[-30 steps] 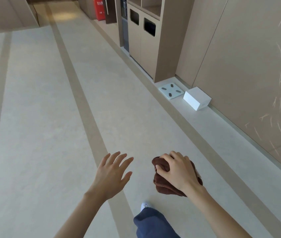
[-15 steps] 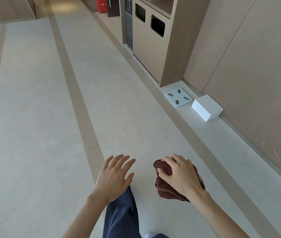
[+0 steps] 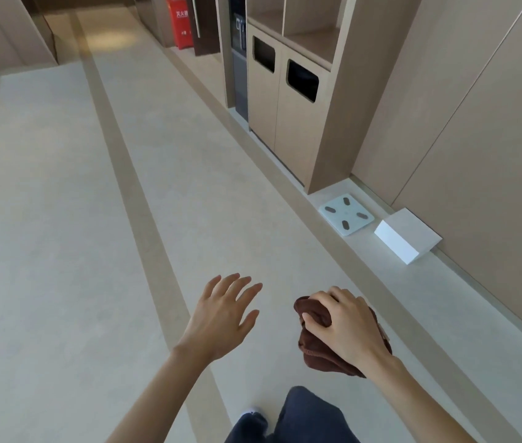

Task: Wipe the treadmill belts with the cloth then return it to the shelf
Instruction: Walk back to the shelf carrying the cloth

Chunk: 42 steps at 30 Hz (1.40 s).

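Head view, looking down a corridor. Right hand [image 3: 346,324] grips a bunched brown cloth [image 3: 317,343], fingers curled over the top of it, thumb pinching the near fold; cloth is held in the air above the floor [image 3: 61,219], low centre-right of frame, hanging below the palm. Left hand [image 3: 221,314] is held out flat beside it, fingers spread and straight, holding nothing, apart from the cloth. Both forearms bare. Dark blue trouser legs [image 3: 304,417] at the bottom edge, with a light shoe tip [image 3: 250,414] just beside them. Floor is pale with darker stripes running away from the camera. Along the right wall: a white scale [image 3: 346,214] on the floor ledge, a white box [image 3: 405,235] just beside it, nearer the camera. Beyond them a wooden cabinet [image 3: 288,100] with two dark slots and open shelves [image 3: 314,39] above. Red extinguisher box [image 3: 179,22] far back.
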### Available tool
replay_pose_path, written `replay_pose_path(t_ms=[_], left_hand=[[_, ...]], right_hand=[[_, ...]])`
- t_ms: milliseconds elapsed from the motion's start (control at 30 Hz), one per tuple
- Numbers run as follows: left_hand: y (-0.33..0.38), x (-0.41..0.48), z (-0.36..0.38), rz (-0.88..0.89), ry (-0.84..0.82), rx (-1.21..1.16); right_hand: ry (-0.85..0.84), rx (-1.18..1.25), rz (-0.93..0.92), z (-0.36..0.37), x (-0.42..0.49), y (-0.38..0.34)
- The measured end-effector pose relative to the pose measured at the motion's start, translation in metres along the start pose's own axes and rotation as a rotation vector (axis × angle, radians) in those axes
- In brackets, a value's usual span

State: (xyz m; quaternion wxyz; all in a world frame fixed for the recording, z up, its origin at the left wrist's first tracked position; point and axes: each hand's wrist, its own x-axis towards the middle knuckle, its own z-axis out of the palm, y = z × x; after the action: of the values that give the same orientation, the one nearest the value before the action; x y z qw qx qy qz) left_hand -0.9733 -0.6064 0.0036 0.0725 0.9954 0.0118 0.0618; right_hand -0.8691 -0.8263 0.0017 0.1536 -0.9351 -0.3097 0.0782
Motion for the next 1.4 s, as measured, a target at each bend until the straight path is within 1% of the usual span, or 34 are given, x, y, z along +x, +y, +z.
replay_pose_path(t_ms=[133,267,467,633,700,833,933,1067,1200,1400], left_hand=[[-0.027,0.048,0.017,0.021,-0.055,0.0],[-0.049,0.112,0.037,0.02,-0.069,0.023],[-0.078,0.239,0.037,0.058,-0.007,0.022],[-0.102,0.345,0.033,-0.013,0.055,-0.06],[-0.112,0.372,0.037,-0.016,0.059,-0.057],[-0.13,0.411,0.045,0.026,0.054,0.01],[-0.149,0.45,0.053,0.076,0.071,0.023],[-0.185,0.502,0.062,0.127,0.055,0.036],[-0.233,0.563,0.069,0.157,0.075,0.023],[-0.303,0.684,0.054,0.188,0.163,-0.013]], right_hand=[[-0.033,-0.002,0.024,0.01,0.049,0.008],[-0.065,-0.005,0.025,0.014,0.113,0.032],[-0.056,-0.039,0.034,-0.014,0.237,0.075],[-0.004,-0.011,0.015,-0.051,0.344,0.103],[-0.005,-0.017,0.017,-0.061,0.379,0.112],[0.042,0.139,0.086,-0.066,0.426,0.124],[0.005,0.128,0.086,-0.063,0.461,0.131],[0.023,0.141,0.118,-0.061,0.513,0.141],[0.031,0.109,0.152,-0.068,0.583,0.147],[0.094,0.097,0.16,-0.094,0.71,0.137]])
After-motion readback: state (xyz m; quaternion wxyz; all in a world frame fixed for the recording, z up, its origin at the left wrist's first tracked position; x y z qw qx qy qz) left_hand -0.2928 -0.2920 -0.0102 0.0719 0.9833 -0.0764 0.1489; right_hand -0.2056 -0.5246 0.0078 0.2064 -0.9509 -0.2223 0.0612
